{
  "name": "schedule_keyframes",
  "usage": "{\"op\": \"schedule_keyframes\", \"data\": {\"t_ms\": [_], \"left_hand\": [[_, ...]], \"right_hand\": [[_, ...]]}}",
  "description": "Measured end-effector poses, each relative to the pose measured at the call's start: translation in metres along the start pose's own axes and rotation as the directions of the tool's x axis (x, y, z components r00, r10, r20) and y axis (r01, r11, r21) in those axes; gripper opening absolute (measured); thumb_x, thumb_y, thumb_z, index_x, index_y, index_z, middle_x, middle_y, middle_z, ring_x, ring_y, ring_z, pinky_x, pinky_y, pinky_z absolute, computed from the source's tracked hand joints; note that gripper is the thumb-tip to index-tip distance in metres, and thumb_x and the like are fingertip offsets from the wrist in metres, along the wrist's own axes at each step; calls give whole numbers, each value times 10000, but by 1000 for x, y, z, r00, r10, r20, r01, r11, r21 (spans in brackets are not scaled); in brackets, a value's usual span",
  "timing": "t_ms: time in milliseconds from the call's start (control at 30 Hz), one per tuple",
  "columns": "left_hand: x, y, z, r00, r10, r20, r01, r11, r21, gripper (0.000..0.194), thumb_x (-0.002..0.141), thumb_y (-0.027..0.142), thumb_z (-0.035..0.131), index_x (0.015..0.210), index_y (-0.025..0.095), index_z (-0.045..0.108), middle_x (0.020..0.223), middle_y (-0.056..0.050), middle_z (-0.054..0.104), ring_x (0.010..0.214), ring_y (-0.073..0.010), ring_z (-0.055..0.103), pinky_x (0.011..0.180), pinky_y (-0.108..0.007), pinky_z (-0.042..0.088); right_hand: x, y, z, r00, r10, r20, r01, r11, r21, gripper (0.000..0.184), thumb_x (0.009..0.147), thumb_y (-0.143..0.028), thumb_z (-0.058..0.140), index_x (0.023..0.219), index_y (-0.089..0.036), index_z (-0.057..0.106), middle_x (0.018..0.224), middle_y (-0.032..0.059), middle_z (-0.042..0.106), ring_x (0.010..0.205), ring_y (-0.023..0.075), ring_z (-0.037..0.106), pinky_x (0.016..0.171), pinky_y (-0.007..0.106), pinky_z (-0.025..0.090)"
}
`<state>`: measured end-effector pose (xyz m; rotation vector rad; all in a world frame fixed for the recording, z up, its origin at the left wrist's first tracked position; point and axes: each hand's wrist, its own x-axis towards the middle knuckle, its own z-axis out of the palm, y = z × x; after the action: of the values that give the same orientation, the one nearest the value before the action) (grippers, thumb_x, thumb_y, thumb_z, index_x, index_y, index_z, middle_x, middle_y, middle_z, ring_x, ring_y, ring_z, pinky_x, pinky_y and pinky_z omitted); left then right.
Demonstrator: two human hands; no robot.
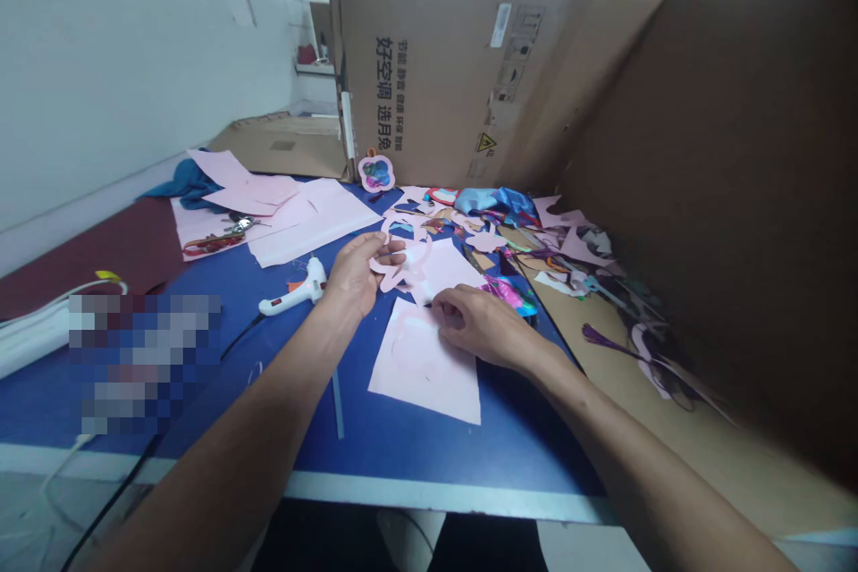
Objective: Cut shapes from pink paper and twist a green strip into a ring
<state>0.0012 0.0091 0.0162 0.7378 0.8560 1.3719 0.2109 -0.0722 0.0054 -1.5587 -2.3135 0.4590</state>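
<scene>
Between the thumb and fingers of my left hand (pixel 362 273) is a thin pink paper cutout (pixel 421 261) with a curved, ring-like outline. My right hand (pixel 479 322) is closed in a pinch, and its fingertips meet the lower end of that cutout. Just beneath the hands lies a pink paper sheet (pixel 416 375) with a faint rounded outline on it. Another pink sheet (pixel 456 261) is behind the cutout. Left of my left wrist, a white glue gun (pixel 295 293) rests on the blue table (pixel 523 456).
A large cardboard box (pixel 456 89) walls off the back and right. A flower-shaped ornament (pixel 376 172) leans against it. Paper scraps and blue satin fabric (pixel 500 204) crowd the back right. Scissors (pixel 214 241) lie on pink paper at left. A purple tassel (pixel 607 338) sits on cardboard.
</scene>
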Motion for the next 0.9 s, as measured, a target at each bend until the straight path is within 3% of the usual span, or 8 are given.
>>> {"op": "schedule_keyframes", "data": {"t_ms": [167,367,533,633,800,900], "left_hand": [[-1,1,-1,1000,-8,-2,8,1000,-23,52,815,182,710,842,149,680,802,-101,782,611,-190,718,577,-296,571],[-4,-3,-1,999,-40,16,40,999,-18,97,798,198,738,843,157,663,814,-94,781,620,-192,712,557,-294,561],[-9,-5,3,991,-55,124,69,991,-112,107,808,183,763,847,157,667,856,-81,783,652,-174,719,624,-291,575],[-12,-8,5,980,-72,183,103,981,-163,108,830,177,769,874,152,674,888,-86,787,687,-173,734,683,-297,585],[-13,-16,7,978,-120,171,150,973,-177,102,850,155,755,885,151,660,875,-93,784,707,-189,749,711,-313,585],[-11,-18,6,978,-144,149,168,973,-160,133,845,172,773,899,156,653,875,-97,782,714,-195,751,722,-321,579]], "right_hand": [[-1,0,1,1000,14,12,-15,998,56,192,849,-144,622,988,-239,715,858,7,695,727,148,586,633,257,342],[-1,-1,0,998,46,49,-51,994,98,277,836,-112,612,1048,-259,714,819,-16,706,704,149,594,621,252,331],[-1,-4,-1,996,77,39,-79,995,62,277,908,-213,612,1155,-267,727,898,17,728,772,175,626,636,264,347],[-1,-6,1,999,53,8,-53,999,7,349,876,-314,700,1220,-258,720,1019,52,734,841,194,642,674,272,371],[-2,-7,6,999,42,27,-42,999,-3,266,876,-230,646,1125,-257,734,918,30,727,766,178,631,640,268,349],[-2,-7,8,999,37,36,-38,998,45,309,852,-187,639,1137,-268,728,842,7,718,718,175,623,608,263,330]]}}
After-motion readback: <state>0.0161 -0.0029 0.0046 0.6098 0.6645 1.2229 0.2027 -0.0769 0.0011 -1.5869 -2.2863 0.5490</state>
